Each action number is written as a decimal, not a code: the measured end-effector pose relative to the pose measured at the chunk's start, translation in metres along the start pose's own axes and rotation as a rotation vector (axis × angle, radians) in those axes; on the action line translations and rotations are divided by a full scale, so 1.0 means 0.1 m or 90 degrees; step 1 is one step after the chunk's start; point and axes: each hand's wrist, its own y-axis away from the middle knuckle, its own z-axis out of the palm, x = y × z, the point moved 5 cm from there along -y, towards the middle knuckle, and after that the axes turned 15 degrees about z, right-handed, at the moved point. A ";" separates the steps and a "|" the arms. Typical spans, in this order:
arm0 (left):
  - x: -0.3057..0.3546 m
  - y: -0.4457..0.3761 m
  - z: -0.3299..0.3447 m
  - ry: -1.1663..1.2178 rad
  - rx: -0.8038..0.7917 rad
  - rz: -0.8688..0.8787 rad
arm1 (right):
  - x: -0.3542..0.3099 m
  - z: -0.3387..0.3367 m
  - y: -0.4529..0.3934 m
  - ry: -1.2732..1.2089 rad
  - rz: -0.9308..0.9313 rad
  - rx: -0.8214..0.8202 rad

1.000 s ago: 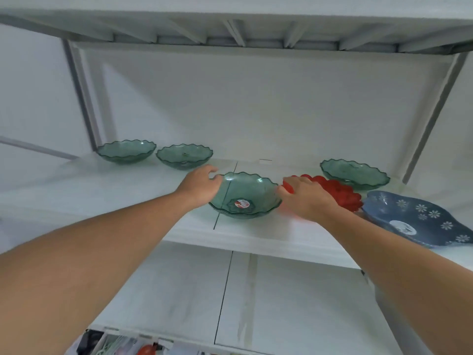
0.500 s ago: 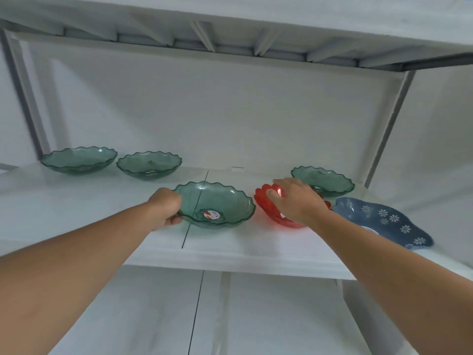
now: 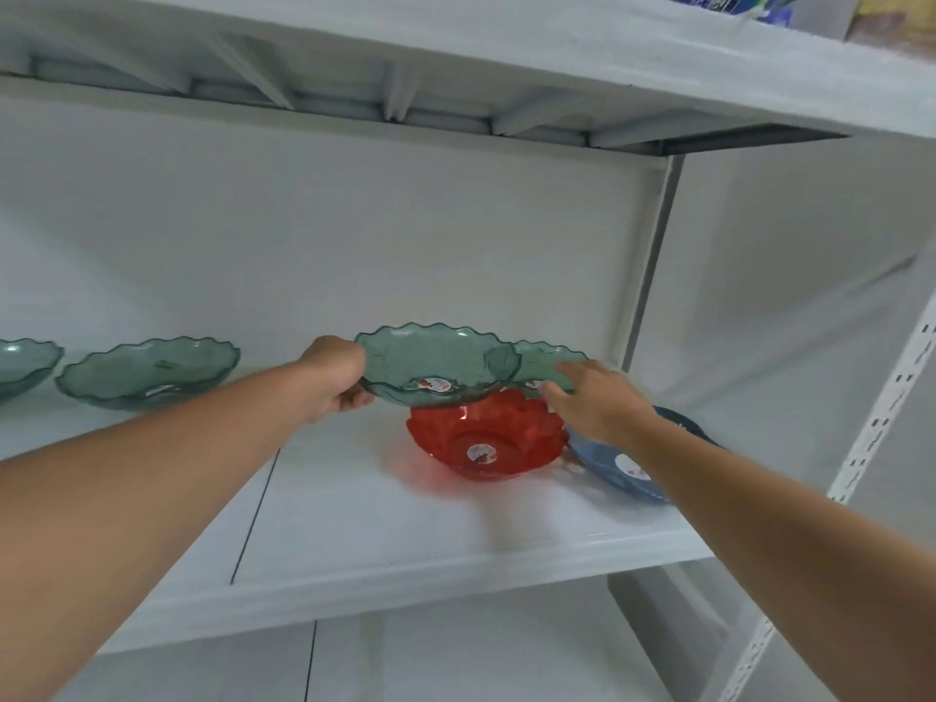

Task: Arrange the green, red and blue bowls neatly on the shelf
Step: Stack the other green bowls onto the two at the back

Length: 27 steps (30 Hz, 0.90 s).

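**On the white shelf, one green bowl is held up over the red one**

On the white shelf (image 3: pixel 456 544), the left hand (image 3: pixel 337 380) is closed on the left rim of a translucent green bowl (image 3: pixel 435 359), thumb on top and fingers curled beneath. That bowl is lifted clear of the shelf, roughly level, and it hangs directly above the back edge of the red bowl (image 3: pixel 489 440), which sits on the shelf board with a round sticker in its bottom. A similar sticker shows through the base of the lifted bowl.

The right hand (image 3: pixel 595 405) reaches in from the right with its fingers spread and loose, not clamped on anything; its fingertips lie against the rim of a second green bowl (image 3: pixel 544 364), which stands at the back of the shelf and is partly overlapped by the lifted one. Whether the fingers press on that rim or only brush it cannot be told.

The blue bowl (image 3: pixel 615 466) lies just right of the red one, largely hidden beneath the right wrist and forearm.

Farther left, well apart from the hands, two more green bowls stand in a row on the shelf: one whole (image 3: pixel 147 372), and one cut by the left edge of the view (image 3: pixel 23 364).
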 end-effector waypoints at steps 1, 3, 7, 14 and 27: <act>0.03 -0.06 0.15 0.000 -0.012 0.001 | 0.10 -0.03 -0.10 -0.003 0.010 0.000; 0.09 -0.18 0.45 -0.004 -0.023 0.005 | 0.31 -0.06 -0.31 -0.006 0.029 -0.002; 0.16 -0.46 0.98 -0.003 -0.015 0.015 | 0.65 -0.03 -0.85 -0.031 0.041 -0.019; 0.00 -0.89 1.54 0.055 0.108 -0.026 | 0.92 0.20 -1.89 0.004 0.060 -0.001; -0.02 -1.27 1.28 -0.026 0.139 -0.054 | 0.86 0.79 -2.65 -0.392 0.248 -0.273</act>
